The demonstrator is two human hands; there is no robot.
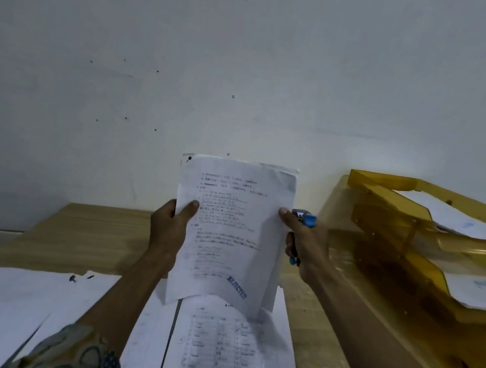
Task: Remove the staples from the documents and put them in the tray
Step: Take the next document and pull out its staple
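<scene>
I hold a printed document (229, 231) upright in front of me, above the desk. It carries a blue "REJECTED" stamp at its lower right and a dark mark at its top left corner. My left hand (168, 226) grips its left edge, thumb on the front. My right hand (302, 241) pinches the right edge with the thumb while its fingers also hold a blue staple remover (305, 218). The amber stacked tray (388, 200) stands at the right, with papers in its tiers.
More printed sheets (229, 352) lie on the wooden desk (89, 234) below the held document, and other white papers (3, 306) spread at the left. Small dark bits (73, 278) lie on the left papers. A white wall rises behind the desk.
</scene>
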